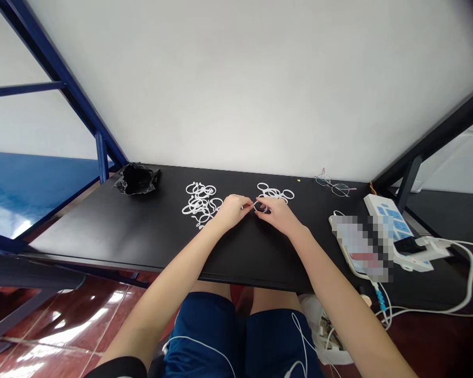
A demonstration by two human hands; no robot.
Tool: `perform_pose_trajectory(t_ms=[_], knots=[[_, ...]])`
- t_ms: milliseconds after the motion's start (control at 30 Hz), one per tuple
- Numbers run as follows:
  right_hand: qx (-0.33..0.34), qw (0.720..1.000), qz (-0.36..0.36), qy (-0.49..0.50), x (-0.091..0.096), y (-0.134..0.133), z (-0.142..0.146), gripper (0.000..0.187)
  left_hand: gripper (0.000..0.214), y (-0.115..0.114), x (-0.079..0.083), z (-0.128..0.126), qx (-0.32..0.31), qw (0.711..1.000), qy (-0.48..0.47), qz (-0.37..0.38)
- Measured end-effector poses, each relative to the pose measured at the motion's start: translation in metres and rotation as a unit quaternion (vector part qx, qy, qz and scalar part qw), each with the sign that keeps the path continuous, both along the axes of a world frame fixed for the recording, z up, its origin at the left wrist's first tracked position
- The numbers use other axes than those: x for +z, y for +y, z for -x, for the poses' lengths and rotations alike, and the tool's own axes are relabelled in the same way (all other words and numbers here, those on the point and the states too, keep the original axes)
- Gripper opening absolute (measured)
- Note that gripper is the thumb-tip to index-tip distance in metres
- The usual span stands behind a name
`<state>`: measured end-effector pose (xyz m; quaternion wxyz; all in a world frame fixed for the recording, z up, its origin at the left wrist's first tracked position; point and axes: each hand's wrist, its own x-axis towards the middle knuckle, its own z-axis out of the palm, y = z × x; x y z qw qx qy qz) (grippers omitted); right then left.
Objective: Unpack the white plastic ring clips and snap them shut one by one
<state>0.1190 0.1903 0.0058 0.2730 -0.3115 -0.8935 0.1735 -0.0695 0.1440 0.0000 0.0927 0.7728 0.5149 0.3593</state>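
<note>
My left hand (232, 209) and my right hand (276, 214) meet at the middle of the black table (102, 226). Both are closed in a pinch on one small white plastic ring (255, 206) held between them. A heap of several white rings (200, 203) lies just left of my left hand. A smaller group of white rings (276, 193) lies behind my right hand, close to the wall.
A crumpled black bag (137, 178) sits at the table's back left. Glasses (334, 186) lie at the back right. A phone (358, 244), a white power strip (396, 228) and white cables (457, 273) fill the right end. Blue metal frame bars (101, 155) stand on the left.
</note>
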Motion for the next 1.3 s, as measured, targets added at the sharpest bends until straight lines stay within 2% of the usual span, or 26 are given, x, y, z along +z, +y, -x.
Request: perform_pose_trajectory(t_ms=[200, 533, 800, 1000, 1100, 1200, 1300], knots=[[-0.004, 1.000, 0.011, -0.006, 0.002, 0.000, 0.000, 0.029, 0.009, 0.000, -0.001, 0.001, -0.017, 1.000, -0.018, -0.001], [0.016, 1.000, 0.019, 0.012, -0.001, 0.001, -0.001, 0.033, 0.008, -0.001, 0.001, 0.001, -0.024, 0.999, 0.026, -0.035], [0.009, 0.999, 0.021, 0.029, -0.002, 0.002, 0.000, 0.037, 0.008, -0.001, 0.002, -0.001, -0.006, 0.999, 0.029, -0.031], [-0.011, 0.996, 0.052, 0.065, -0.003, 0.001, 0.002, 0.042, 0.008, -0.002, 0.003, 0.000, 0.010, 0.999, 0.029, -0.017], [-0.096, 0.986, 0.067, 0.120, -0.002, 0.005, -0.001, 0.040, 0.010, 0.000, 0.003, 0.004, 0.043, 0.999, 0.024, -0.014], [-0.243, 0.947, 0.077, 0.195, 0.002, 0.014, -0.010, 0.037, 0.011, 0.002, 0.003, 0.009, 0.081, 0.996, 0.015, -0.017], [-0.339, 0.914, 0.069, 0.211, 0.005, 0.024, -0.021, 0.038, 0.010, 0.003, 0.003, 0.012, 0.096, 0.995, 0.019, -0.016]])
